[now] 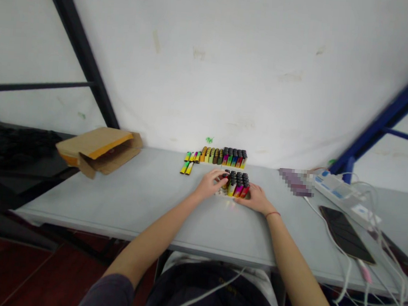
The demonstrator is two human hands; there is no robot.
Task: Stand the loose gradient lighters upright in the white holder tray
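Observation:
Several colourful lighters with black tops stand upright in a white tray in front of me. My left hand is at the tray's left side, its fingers pinched on a dark-topped lighter; most of that lighter is hidden. Around the tray's right side curls my right hand, thumb at the front lower corner and fingers along the side. White slots show at the tray's left part, next to my left fingers.
Behind stand a block of yellow-toned lighters and a block of multicoloured ones. Several loose lighters lie left of them. An open cardboard box sits at left. A phone, power strip and tangled white cables occupy the right.

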